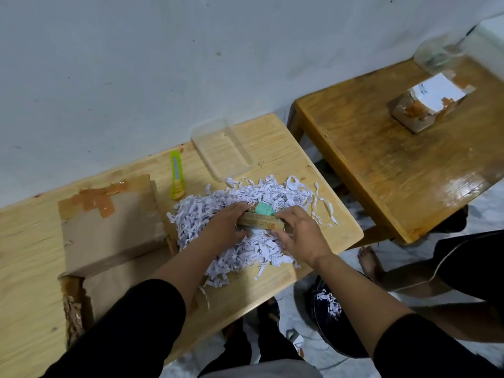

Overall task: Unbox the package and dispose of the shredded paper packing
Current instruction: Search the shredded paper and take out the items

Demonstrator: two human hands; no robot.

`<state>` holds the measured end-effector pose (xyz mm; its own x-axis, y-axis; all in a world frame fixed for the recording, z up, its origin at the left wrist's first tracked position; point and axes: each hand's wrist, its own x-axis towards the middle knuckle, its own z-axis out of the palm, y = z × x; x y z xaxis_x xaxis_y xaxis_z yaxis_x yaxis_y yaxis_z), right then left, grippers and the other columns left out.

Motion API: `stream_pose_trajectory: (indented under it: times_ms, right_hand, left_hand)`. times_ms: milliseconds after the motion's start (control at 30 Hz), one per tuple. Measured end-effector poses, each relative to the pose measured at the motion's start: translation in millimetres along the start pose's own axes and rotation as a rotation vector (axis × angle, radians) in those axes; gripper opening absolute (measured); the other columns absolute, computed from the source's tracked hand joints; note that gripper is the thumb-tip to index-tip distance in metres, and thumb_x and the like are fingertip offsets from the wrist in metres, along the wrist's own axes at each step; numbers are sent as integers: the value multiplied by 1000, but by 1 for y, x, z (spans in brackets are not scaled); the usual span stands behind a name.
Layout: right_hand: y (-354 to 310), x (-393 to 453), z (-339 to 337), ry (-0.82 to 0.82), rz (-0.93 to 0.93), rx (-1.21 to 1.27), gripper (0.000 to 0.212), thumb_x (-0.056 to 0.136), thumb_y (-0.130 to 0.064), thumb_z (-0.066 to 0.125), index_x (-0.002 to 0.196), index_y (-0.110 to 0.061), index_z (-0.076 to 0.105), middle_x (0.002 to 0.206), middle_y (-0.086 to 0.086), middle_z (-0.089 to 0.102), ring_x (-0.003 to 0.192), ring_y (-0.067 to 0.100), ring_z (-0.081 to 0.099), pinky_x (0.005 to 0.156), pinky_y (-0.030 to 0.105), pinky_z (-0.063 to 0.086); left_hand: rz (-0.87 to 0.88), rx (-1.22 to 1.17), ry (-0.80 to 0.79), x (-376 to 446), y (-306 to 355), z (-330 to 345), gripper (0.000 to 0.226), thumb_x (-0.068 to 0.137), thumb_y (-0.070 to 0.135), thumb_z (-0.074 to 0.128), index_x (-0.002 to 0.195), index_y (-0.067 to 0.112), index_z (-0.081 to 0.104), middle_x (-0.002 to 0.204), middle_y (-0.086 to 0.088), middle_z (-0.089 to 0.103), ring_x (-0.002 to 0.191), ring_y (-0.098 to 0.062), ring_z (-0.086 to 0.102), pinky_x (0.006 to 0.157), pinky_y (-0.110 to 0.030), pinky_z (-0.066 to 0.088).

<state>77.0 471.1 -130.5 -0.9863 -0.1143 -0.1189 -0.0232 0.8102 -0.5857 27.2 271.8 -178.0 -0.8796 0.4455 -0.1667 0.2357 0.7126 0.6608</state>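
A heap of white shredded paper lies on the light wooden table. On top of it, my left hand and my right hand hold a small tan product box from either end, with a mint-green item just behind it. The opened cardboard package, with brown tape on its flap, lies to the left of the heap.
A yellow-green utility knife and a clear plastic tray lie behind the heap. A black bin holding some shreds stands on the floor at the right. A second table carries a taped parcel. Someone's leg and foot are nearby.
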Motion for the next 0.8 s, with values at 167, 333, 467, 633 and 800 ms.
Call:
stream_pose_trajectory:
  times_ms: [167, 333, 467, 633, 800]
  right_hand:
    - [-3, 1, -15, 33, 11, 34, 38, 85, -19, 65, 121, -8, 57, 113, 9, 54, 96, 20, 55, 88, 22, 44]
    - [-4, 6, -35, 159, 83, 70, 34, 85, -19, 64, 118, -9, 59, 110, 10, 54, 92, 14, 50, 85, 15, 42]
    - [-7, 22, -47, 263, 128, 128, 33, 85, -19, 65, 116, -9, 60, 108, 11, 55, 87, 13, 48, 73, 3, 31]
    - [-4, 57, -48, 322, 162, 193, 33, 85, -20, 64, 115, -6, 60, 113, 14, 56, 99, 23, 54, 85, 14, 35]
    - [8, 107, -42, 312, 200, 219, 35, 86, -23, 62, 116, -4, 59, 116, 16, 55, 103, 27, 55, 91, 25, 40]
  left_hand:
    - [-46, -15, -14, 0, 4, -2, 70, 74, 24, 75, 135, 14, 42, 135, -9, 50, 122, -27, 47, 100, -36, 38]
    - [-83, 10, -51, -1, 6, -3, 72, 78, 30, 71, 139, 16, 35, 140, -9, 45, 126, -26, 44, 101, -35, 36]
    - [-88, 16, -53, -1, 5, -3, 74, 77, 30, 72, 140, 19, 34, 141, -8, 44, 126, -23, 43, 103, -33, 34]
    - [-123, 20, -42, 1, 7, -4, 79, 75, 30, 74, 141, 19, 33, 145, -8, 40, 130, -25, 39, 107, -34, 31]
    - [-181, 64, -59, 4, 12, -4, 80, 79, 31, 72, 144, 22, 26, 150, -3, 32, 136, -22, 32, 109, -31, 26]
